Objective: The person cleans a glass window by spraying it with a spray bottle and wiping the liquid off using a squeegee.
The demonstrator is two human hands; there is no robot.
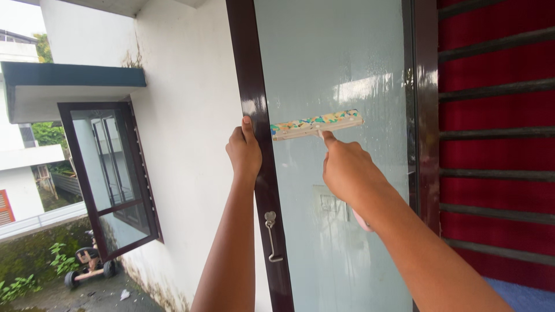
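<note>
My left hand (244,151) grips the outer edge of a dark brown window frame (258,104), thumb pointing up along it. My right hand (346,169) is closed around the handle of a squeegee (316,124). Its blade has a speckled, multicoloured strip and lies nearly level against the frosted glass pane (335,58). The handle is mostly hidden in my fist; a pale pink end shows below my wrist (364,222). The glass looks wet and streaked.
A metal stay hook (270,236) hangs on the frame below my left hand. Horizontal bars (497,133) over red cloth fill the right. Left is a white outer wall (185,115), another open window (113,173), and far below a small wheeled toy (87,268).
</note>
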